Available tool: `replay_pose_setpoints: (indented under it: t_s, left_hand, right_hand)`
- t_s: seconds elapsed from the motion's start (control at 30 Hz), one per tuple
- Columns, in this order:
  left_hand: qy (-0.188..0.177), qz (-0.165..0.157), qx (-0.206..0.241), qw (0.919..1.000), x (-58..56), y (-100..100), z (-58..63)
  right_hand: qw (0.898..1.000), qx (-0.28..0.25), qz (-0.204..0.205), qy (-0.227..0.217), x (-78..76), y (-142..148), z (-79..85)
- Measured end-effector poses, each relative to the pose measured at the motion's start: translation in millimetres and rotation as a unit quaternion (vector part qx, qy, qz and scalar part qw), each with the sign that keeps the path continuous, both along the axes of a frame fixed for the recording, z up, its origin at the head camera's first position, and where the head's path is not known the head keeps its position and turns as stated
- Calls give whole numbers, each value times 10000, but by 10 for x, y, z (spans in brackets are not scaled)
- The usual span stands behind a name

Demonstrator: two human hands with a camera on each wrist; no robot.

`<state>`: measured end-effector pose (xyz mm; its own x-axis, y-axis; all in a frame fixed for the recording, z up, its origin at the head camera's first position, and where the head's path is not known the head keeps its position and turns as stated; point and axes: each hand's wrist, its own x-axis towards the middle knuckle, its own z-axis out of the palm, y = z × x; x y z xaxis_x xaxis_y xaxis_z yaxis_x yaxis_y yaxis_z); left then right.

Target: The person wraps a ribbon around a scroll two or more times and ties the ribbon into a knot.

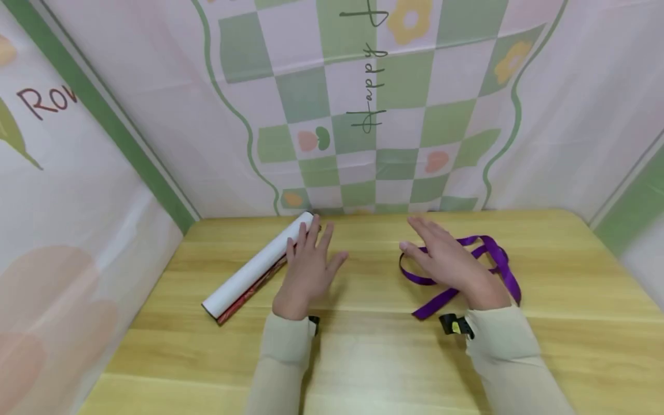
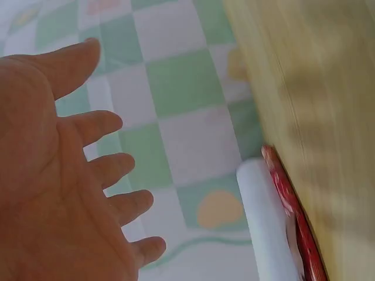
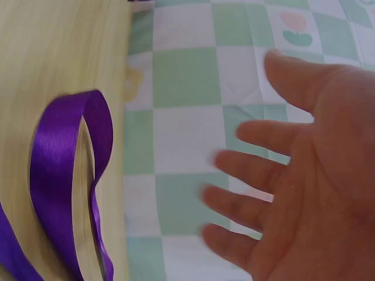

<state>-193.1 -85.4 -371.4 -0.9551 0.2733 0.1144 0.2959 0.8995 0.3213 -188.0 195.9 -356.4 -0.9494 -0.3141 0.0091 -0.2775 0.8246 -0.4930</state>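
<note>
Spread and straight-fingered, my left hand hovers beside a white rolled sheet with a red patterned edge. In the left wrist view the palm holds nothing, and the roll lies apart from the fingers. On the other side, my right hand hangs over a loosely looped purple ribbon, hiding part of it. The right wrist view shows that palm bare, its fingers extended, with the ribbon lying on the table away from them.
Both things lie on a light wooden table. A checked green and white cloth hangs along its back edge, and another printed cloth hangs at the left.
</note>
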Motion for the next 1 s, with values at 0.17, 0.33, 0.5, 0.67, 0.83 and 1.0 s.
replay_pose_setpoints:
  t_s: [0.17,0.33,0.5,0.67,0.83,1.0]
  left_hand:
    - [-390,714,87,9966,-92,-412,-68]
    - [-957,1395,228,9853,-99,-862,-153]
    - [-1401,1582,401,9766,-24,-1124,-190]
    - [-1272,1628,429,9775,7,-1243,-179]
    - [-1335,1659,357,9764,-2,-1262,-207]
    - [-1400,1692,241,9753,3,-1220,-248]
  right_hand:
    - [9981,46,2,-618,17,125,-26]
    - [9975,220,-12,-670,12,247,-27]
    - [9928,210,282,-1147,44,310,-65]
    - [9900,272,376,-1333,78,301,-133]
    - [9870,581,406,-1443,156,274,-216]
    - [9840,1184,416,-1265,295,289,-228]
